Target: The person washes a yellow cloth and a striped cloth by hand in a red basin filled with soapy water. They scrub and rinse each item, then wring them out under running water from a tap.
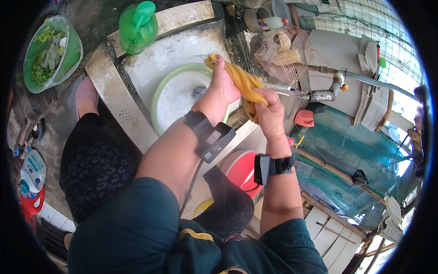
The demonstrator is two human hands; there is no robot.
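My left hand (224, 84) grips one end of a twisted mustard-yellow cloth (243, 79). Around the other end of the cloth, my right hand (272, 111) is closed, with a bunched fold hanging beside it. Both hands hold the cloth above the right side of a basin with a pale green rim (158, 102). Whitish, sudsy water (178, 99) fills the basin, and a small dark patch shows in it near my left wrist. My left forearm covers part of the basin. Each wrist wears a black strapped device.
A worn sink slab (143, 73) surrounds the basin. A green plastic jug (138, 30) stands at its far edge. Left lies a green tub of leafy greens (48, 54). A metal pipe elbow (323, 95) and wire basket (284, 54) are right. Below sits a red basin (239, 169).
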